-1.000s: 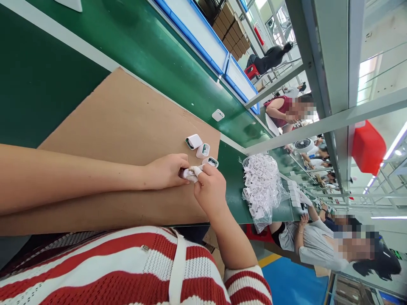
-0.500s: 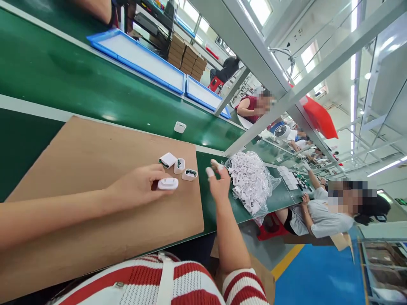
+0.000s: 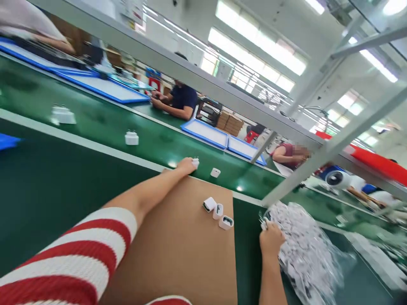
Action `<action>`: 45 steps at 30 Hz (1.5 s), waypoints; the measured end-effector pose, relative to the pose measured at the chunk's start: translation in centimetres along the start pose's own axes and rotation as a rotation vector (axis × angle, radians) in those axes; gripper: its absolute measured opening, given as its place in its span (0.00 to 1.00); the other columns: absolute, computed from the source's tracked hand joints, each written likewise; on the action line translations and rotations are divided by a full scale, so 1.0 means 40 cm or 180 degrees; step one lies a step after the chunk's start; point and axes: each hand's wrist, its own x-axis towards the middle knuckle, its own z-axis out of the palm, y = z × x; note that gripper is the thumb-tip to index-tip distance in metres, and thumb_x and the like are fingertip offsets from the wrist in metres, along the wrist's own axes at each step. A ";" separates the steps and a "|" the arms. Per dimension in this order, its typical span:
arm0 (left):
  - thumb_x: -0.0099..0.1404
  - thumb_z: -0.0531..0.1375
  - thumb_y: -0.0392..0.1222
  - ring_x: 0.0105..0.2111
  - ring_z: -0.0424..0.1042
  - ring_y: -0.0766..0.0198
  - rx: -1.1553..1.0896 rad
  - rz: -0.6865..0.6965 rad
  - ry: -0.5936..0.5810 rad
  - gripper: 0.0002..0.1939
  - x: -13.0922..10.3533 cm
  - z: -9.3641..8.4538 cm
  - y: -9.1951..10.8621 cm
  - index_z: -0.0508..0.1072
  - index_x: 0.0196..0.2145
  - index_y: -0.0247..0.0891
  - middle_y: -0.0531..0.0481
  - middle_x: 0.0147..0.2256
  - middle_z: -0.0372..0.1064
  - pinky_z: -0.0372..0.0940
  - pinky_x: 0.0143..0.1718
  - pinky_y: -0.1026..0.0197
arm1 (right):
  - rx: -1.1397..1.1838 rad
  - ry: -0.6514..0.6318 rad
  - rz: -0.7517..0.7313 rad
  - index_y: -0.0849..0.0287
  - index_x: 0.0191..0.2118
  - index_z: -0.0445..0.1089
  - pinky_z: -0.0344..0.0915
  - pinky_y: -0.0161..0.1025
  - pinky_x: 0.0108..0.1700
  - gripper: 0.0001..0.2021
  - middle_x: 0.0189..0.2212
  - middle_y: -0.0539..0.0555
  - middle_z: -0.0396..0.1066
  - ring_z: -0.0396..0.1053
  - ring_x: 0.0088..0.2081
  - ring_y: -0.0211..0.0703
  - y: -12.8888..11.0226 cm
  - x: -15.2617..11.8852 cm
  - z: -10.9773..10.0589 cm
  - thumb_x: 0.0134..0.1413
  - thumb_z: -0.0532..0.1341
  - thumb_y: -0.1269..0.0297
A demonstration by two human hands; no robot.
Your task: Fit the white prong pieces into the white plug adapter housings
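Note:
My left hand (image 3: 186, 166) is stretched out over the far green strip, its fingers closed on a white charger plug (image 3: 195, 162) with its prongs up. At the near side of the plastic bag (image 3: 330, 258) of white parts, my right hand (image 3: 272, 238) has its fingers pressed together. Something pale shows at those fingertips, too blurred to tell as a part or a fold of the bag. Between the hands, three open white charger housings (image 3: 226, 223) lie on the brown cardboard (image 3: 178, 250), with green boards visible inside.
White chargers (image 3: 131, 137) stand spaced along the green strip (image 3: 165, 152), one lying just right of my left hand. A slanting metal post (image 3: 286, 188) rises behind the bag. Blue-rimmed trays (image 3: 206, 132) line the far side, where other people sit.
My left hand has carried the white charger from above the cardboard out to the green strip. My right hand has moved to the bag and closed. The head view has turned left.

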 end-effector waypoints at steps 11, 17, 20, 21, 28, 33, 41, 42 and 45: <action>0.56 0.75 0.44 0.60 0.72 0.46 0.0226 0.0787 -0.0151 0.29 -0.041 0.042 0.128 0.79 0.55 0.42 0.39 0.59 0.73 0.67 0.60 0.52 | 0.4263 -0.0518 0.0897 0.52 0.28 0.73 0.79 0.46 0.43 0.14 0.31 0.53 0.79 0.81 0.38 0.52 -0.043 -0.017 0.072 0.33 0.71 0.53; 0.73 0.63 0.46 0.48 0.75 0.54 -0.0007 0.0917 -0.0338 0.13 -0.086 -0.019 0.181 0.76 0.48 0.32 0.40 0.48 0.75 0.71 0.52 0.49 | 0.4420 -0.0671 0.1200 0.56 0.30 0.75 0.77 0.42 0.37 0.21 0.35 0.55 0.83 0.81 0.38 0.50 -0.118 -0.082 -0.019 0.24 0.77 0.58; 0.72 0.59 0.43 0.57 0.69 0.52 -0.0406 0.1193 -0.0401 0.17 -0.134 -0.030 0.196 0.74 0.52 0.28 0.34 0.55 0.71 0.66 0.58 0.52 | 0.4451 -0.0737 0.1293 0.58 0.35 0.78 0.74 0.38 0.37 0.24 0.37 0.55 0.83 0.80 0.38 0.45 -0.143 -0.089 -0.053 0.26 0.78 0.54; 0.73 0.58 0.47 0.56 0.69 0.54 -0.0620 0.1371 -0.0417 0.19 -0.159 -0.029 0.190 0.74 0.54 0.31 0.39 0.56 0.72 0.66 0.58 0.55 | 0.4336 -0.0787 0.1266 0.58 0.36 0.79 0.71 0.35 0.34 0.24 0.37 0.55 0.83 0.79 0.37 0.44 -0.147 -0.089 -0.058 0.28 0.78 0.53; 0.69 0.59 0.60 0.43 0.75 0.51 -0.1487 0.2321 -0.1510 0.22 -0.456 0.034 0.113 0.80 0.48 0.42 0.44 0.46 0.78 0.68 0.45 0.56 | 0.4506 -0.1512 0.1105 0.57 0.42 0.80 0.72 0.37 0.39 0.25 0.41 0.54 0.82 0.77 0.38 0.41 -0.176 -0.149 -0.088 0.38 0.78 0.49; 0.70 0.57 0.56 0.50 0.76 0.47 -0.1555 0.2060 -0.1581 0.21 -0.531 0.133 0.102 0.81 0.48 0.41 0.41 0.50 0.78 0.69 0.56 0.51 | 0.3998 -0.1508 0.0619 0.56 0.40 0.80 0.72 0.37 0.35 0.18 0.40 0.53 0.81 0.76 0.38 0.42 -0.220 -0.223 -0.120 0.47 0.74 0.50; 0.65 0.64 0.60 0.43 0.76 0.50 -0.2152 0.1806 -0.1789 0.19 -0.522 0.182 0.069 0.82 0.37 0.42 0.43 0.40 0.77 0.73 0.49 0.53 | 0.2397 -0.0696 -0.1042 0.52 0.46 0.81 0.73 0.48 0.55 0.11 0.43 0.56 0.81 0.76 0.48 0.50 -0.250 -0.289 -0.103 0.62 0.64 0.58; 0.66 0.64 0.60 0.41 0.76 0.51 -0.2178 0.1803 -0.1786 0.19 -0.521 0.183 0.068 0.82 0.35 0.42 0.43 0.37 0.76 0.73 0.48 0.53 | 0.2295 -0.0729 -0.1190 0.52 0.47 0.81 0.73 0.48 0.54 0.11 0.43 0.56 0.81 0.76 0.48 0.50 -0.250 -0.288 -0.098 0.64 0.63 0.58; 0.67 0.63 0.59 0.39 0.75 0.52 -0.2133 0.1852 -0.1752 0.18 -0.521 0.187 0.068 0.81 0.34 0.43 0.44 0.35 0.75 0.73 0.47 0.54 | 0.1949 -0.0735 -0.1583 0.52 0.48 0.80 0.72 0.47 0.51 0.11 0.42 0.56 0.80 0.74 0.45 0.49 -0.247 -0.282 -0.088 0.65 0.61 0.63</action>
